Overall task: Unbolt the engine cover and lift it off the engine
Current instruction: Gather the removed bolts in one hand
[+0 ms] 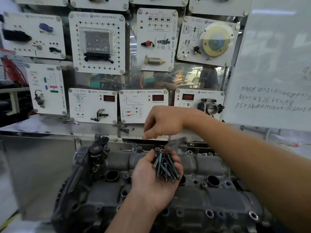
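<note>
Gathering the cover bolts: our left hand, palm up over the middle of the engine cover, which sits on the engine before us, cups a bundle of dark bolts. Our right hand hangs above the cover's far edge with fingers curled downward, and we cannot tell whether they pinch anything. To do this step well, we judge, we hold the palm level so no bolt drops into the open bores, draw each remaining bolt straight up, and check every hole before lifting.
</note>
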